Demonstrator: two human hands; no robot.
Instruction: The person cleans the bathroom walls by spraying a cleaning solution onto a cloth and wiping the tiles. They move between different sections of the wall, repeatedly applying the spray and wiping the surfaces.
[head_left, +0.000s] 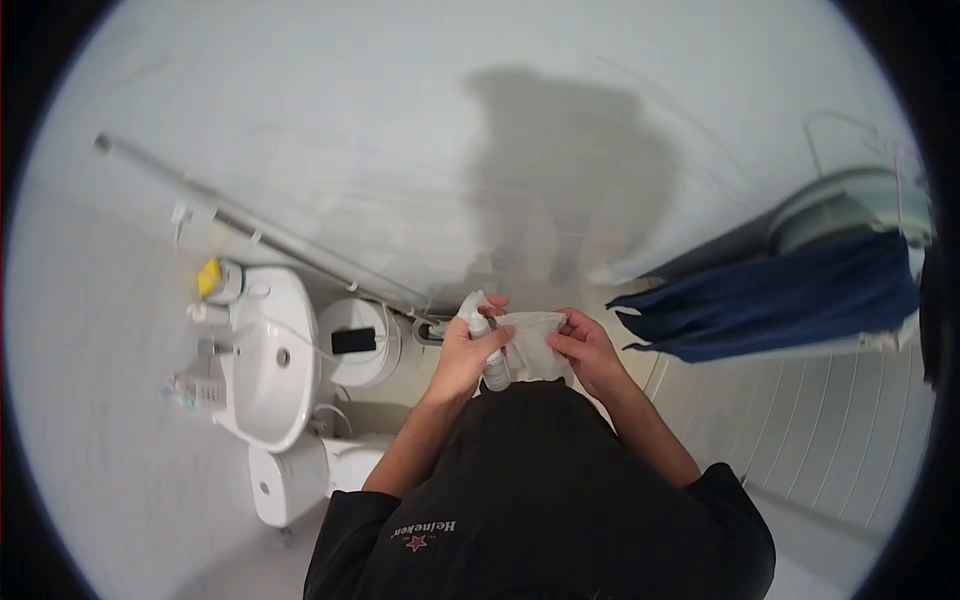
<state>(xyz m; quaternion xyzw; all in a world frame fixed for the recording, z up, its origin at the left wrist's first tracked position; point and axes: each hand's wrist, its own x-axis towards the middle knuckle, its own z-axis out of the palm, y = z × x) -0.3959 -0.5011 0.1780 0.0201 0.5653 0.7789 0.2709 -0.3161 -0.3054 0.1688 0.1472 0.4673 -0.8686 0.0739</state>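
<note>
My left hand is closed around a white spray bottle, whose nozzle sticks up past my thumb. The fingers of that hand also meet the left edge of a thin white cloth. My right hand pinches the cloth's right upper corner between thumb and fingers. Stretched between both hands, the cloth hangs in front of my black shirt. The lower part of the bottle shows below my left hand, close to the shirt.
On the left are a white sink, a toilet and a round white bin with a black phone on its lid. A metal pole slants along the wall. Dark blue cloth hangs at right, beside a ridged white panel.
</note>
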